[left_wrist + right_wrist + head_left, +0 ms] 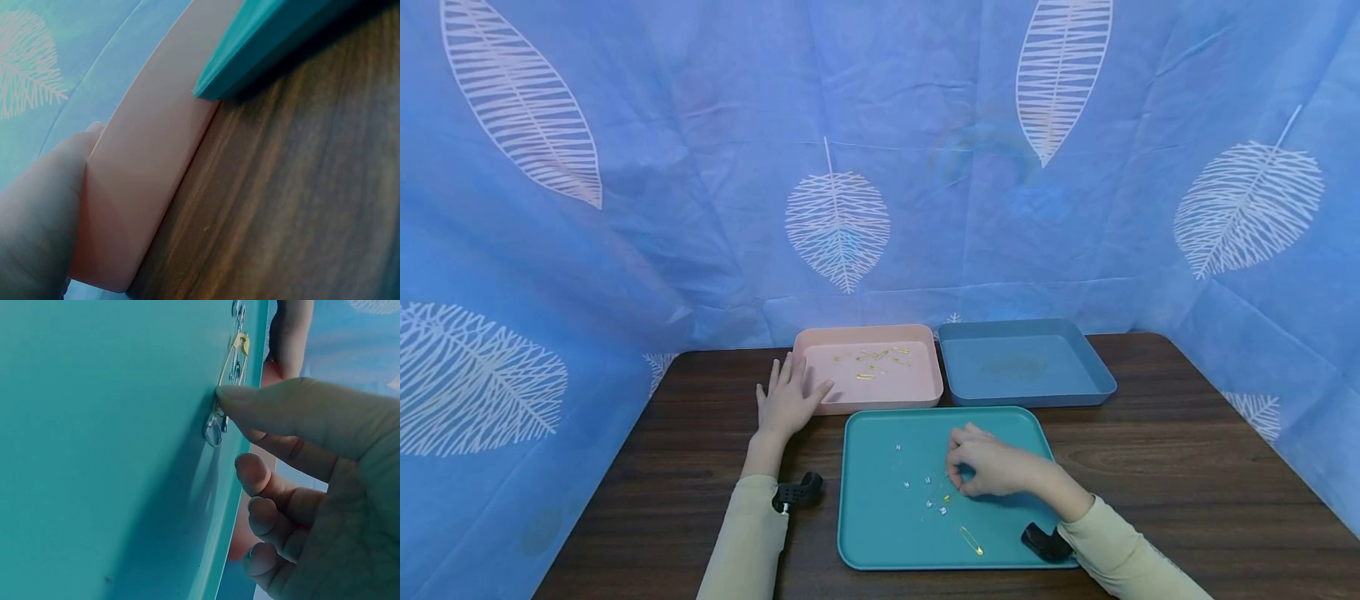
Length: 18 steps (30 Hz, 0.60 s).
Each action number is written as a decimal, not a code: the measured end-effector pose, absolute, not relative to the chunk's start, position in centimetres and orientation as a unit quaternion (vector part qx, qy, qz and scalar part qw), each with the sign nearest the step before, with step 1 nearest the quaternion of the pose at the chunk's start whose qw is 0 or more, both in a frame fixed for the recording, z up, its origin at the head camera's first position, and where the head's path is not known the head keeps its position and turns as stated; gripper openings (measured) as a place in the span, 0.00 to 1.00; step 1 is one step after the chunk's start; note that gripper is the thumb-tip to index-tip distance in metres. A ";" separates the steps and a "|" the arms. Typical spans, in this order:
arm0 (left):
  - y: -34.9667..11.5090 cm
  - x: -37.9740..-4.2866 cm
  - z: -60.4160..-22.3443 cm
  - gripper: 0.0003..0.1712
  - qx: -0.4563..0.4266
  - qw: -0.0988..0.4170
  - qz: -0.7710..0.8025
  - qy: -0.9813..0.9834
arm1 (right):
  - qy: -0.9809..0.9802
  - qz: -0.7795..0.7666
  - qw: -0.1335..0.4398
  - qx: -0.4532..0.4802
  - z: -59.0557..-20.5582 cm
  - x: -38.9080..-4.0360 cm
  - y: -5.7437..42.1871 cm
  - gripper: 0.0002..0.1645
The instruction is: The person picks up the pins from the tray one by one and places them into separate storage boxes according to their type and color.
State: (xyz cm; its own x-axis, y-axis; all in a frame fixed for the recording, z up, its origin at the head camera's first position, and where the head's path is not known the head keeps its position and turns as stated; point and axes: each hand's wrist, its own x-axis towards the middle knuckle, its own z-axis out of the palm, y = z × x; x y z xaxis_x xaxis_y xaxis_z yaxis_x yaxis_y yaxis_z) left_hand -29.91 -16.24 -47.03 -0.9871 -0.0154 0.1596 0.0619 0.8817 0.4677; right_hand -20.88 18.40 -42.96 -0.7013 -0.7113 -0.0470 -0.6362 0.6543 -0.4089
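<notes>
My right hand [992,462] is low over the teal tray [880,533], thumb and index finger pinching the end of a gold safety pin [240,344]. Its other fingers [262,515] are loosely curled. Silver safety pins [943,511] lie scattered close by, and one silver pin [214,432] is just under the thumb tip. Another gold safety pin [972,541] lies nearer the tray's front edge. With fingers spread, my left hand [786,404] rests at the left rim of the pink tray [910,394]; the left wrist view shows its thumb [44,206] along the tray wall.
Several gold safety pins [872,356] lie in the pink tray. A blue tray [1030,383] stands to its right, behind the teal one. All three are on a dark wooden table [1180,450], with a blue leaf-patterned cloth [925,225] hanging behind.
</notes>
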 end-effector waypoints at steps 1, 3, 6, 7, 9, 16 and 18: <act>-16.3 -29.9 -47.1 0.51 -0.012 0.080 -0.243 -0.967 | 0.904 -0.184 0.103 -0.372 -43.0 -20.9 18.4 0.14; -16.3 -30.0 -47.1 0.51 -0.014 0.080 -0.241 -0.967 | 0.905 -0.181 0.106 -0.369 -43.0 -20.9 18.4 0.15; -16.3 -30.1 -47.2 0.51 -0.016 0.080 -0.242 -0.967 | 0.909 -0.172 0.105 -0.366 -43.2 -20.9 18.5 0.15; -16.3 -30.1 -47.3 0.51 -0.016 0.081 -0.242 -0.967 | 0.909 -0.170 0.102 -0.368 -43.2 -20.9 18.5 0.15; -16.3 -30.2 -47.3 0.51 -0.016 0.084 -0.242 -0.967 | 0.908 -0.169 0.095 -0.371 -43.1 -20.9 18.5 0.16; -16.3 -30.2 -47.4 0.51 -0.015 0.094 -0.238 -0.966 | 0.909 -0.163 0.049 -0.381 -42.9 -21.1 18.6 0.16; -16.3 -30.2 -47.4 0.51 -0.016 0.095 -0.239 -0.966 | 0.908 -0.162 0.035 -0.385 -42.8 -21.2 18.6 0.16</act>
